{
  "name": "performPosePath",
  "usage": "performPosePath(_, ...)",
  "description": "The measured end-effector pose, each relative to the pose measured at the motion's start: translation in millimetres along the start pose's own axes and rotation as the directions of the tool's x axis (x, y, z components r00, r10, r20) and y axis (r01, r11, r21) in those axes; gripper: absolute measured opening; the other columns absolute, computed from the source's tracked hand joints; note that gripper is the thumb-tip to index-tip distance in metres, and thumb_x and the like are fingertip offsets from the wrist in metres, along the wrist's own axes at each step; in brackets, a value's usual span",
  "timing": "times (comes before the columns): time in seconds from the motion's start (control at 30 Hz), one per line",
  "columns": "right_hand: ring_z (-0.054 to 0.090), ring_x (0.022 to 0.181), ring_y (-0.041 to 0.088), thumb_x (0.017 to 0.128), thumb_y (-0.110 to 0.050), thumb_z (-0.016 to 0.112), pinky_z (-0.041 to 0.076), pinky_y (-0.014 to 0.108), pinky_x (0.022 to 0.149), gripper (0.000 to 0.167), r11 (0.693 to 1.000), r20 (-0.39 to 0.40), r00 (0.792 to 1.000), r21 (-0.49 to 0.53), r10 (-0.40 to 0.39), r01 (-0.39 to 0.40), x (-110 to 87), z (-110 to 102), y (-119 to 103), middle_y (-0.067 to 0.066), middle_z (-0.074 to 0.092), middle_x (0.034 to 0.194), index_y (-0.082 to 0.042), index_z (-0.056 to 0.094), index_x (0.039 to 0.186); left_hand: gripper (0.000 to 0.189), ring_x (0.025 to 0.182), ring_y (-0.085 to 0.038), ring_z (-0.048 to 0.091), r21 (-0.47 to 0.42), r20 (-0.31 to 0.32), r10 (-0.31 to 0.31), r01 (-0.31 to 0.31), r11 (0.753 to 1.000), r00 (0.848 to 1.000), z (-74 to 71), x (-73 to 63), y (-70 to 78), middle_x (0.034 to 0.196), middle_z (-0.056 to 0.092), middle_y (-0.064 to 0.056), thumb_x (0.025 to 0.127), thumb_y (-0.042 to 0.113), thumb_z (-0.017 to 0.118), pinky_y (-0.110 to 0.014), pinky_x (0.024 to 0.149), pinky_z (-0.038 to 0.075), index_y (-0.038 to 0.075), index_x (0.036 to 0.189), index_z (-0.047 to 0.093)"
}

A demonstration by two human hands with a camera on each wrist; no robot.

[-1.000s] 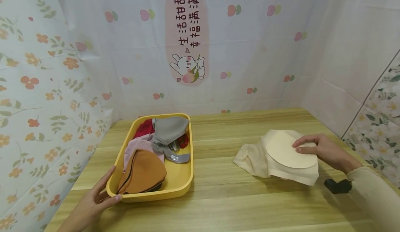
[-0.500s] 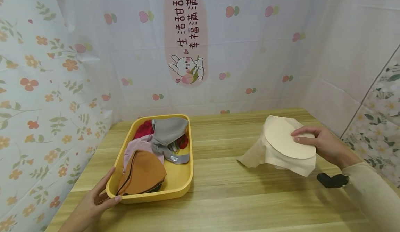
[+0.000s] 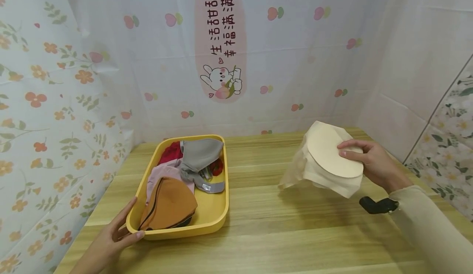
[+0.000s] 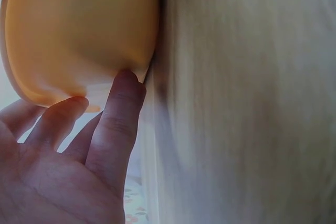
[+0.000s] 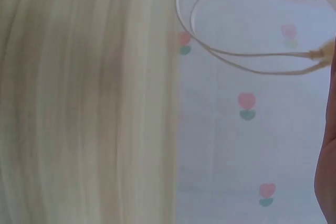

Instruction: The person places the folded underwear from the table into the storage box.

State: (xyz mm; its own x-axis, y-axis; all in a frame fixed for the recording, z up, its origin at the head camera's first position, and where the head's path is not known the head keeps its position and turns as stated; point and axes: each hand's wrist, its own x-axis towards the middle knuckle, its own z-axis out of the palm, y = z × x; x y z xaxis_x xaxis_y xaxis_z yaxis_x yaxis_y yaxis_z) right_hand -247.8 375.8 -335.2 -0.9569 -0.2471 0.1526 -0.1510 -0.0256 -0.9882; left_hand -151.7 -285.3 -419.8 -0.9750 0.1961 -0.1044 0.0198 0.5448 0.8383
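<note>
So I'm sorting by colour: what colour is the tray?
Yellow; the tray shows best in the head view.

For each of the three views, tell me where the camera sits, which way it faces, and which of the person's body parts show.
Head: worn high, looks forward and down at the table; shows left hand at the yellow tray and right hand holding a cream garment.
Left wrist: low at the table, faces the tray's wall; shows fingers touching it.
Right wrist: faces tabletop and wall, with a thin strap; a sliver of hand at the right edge.
Head and left wrist share the tray.
</note>
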Motion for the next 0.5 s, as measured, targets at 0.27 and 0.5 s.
performPosePath(0.27,0.07,0.077,0.01,0.1,0.003,0.056,0.061,0.026,0.063,0.028,0.998,-0.018,0.999,0.051,-0.043,0.044,8.6,13.4,-6.1,-0.002,0.067,0.099,-0.014,0.076,0.107,0.09,0.132,-0.054,0.05,-0.002,-0.005,0.004,-0.004,1.0,1.0,0.9,-0.5,0.9,0.165,0.009,-0.033,0.101,0.018,0.06,-0.039,0.092,0.055,0.029,0.163,-0.004)
performPosePath(0.5,0.071,0.077,0.012,0.099,0.007,0.054,0.061,0.026,0.063,0.03,0.991,0.004,0.995,0.097,-0.098,0.097,17.6,27.2,-14.2,0.001,0.065,0.101,-0.012,0.077,0.106,0.09,0.133,-0.055,0.049,0.009,-0.003,-0.009,0.009,1.0,1.0,0.5,-1.1,0.9,0.165,0.008,-0.033,0.101,0.02,0.06,-0.044,0.094,0.055,0.029,0.163,-0.005)
